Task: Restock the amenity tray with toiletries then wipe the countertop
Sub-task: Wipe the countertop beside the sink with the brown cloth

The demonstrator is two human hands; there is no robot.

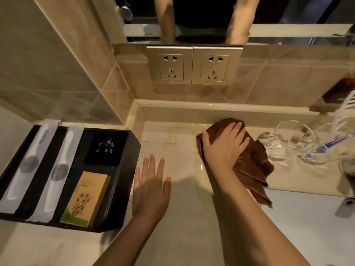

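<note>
A black amenity tray (126,181) sits at the left of the beige countertop (184,223). It holds two wrapped toothbrush packets (55,173), a small black packet (106,148) and a tan box with a flower print (87,198). My left hand (150,191) lies flat and open on the counter just right of the tray, touching nothing else. My right hand (225,144) presses palm-down on a brown cloth (253,162) spread on the counter near the back wall.
Two clear glass cups (294,139) stand right of the cloth, one holding a blue toothbrush (330,144) and a white comb (343,116). A double wall socket (194,65) sits above the counter. A dark brown box (338,91) rests on the back ledge.
</note>
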